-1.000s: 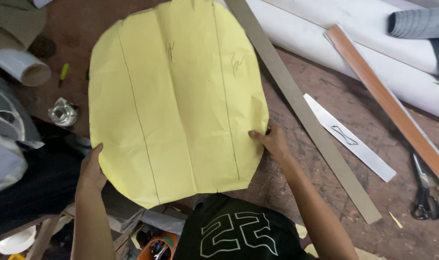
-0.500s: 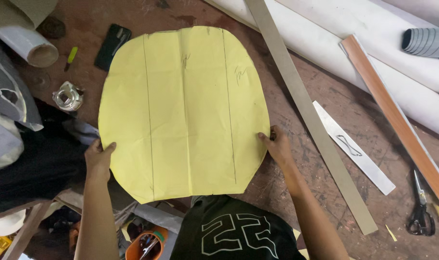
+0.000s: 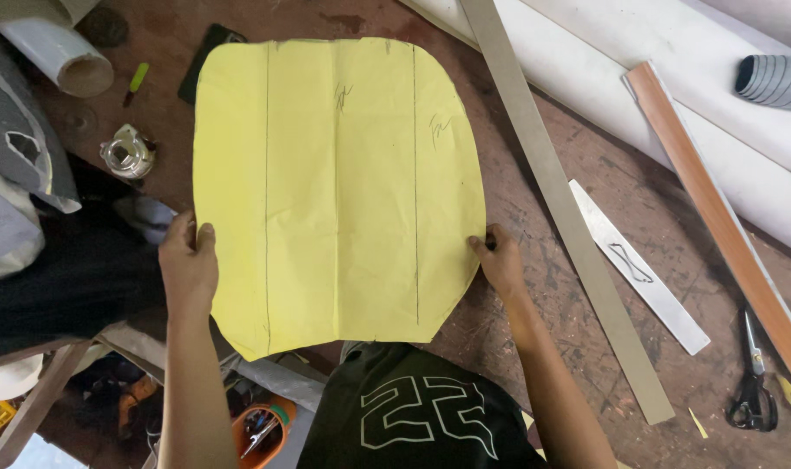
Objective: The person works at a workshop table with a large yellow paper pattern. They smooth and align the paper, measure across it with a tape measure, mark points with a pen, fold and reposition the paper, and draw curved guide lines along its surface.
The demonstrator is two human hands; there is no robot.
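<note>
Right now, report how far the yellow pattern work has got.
Done: the yellow paper pattern is cut to shape, with pencil lines drawn down it. In hand: left hand and right hand grip its side edges on the table. Left: the scissors lie untouched.

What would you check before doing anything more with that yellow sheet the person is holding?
1. Left hand grips the yellow paper pattern at its left edge: ok.
2. Right hand holds its right edge: ok.
3. Pattern lies flat on the worktable: not ok, it is creased and its near corner overhangs.
4. Drawn lines are visible: ok.
5. Scissors are within reach: cannot tell.
6. Long grey strip is off the pattern: ok.
</note>
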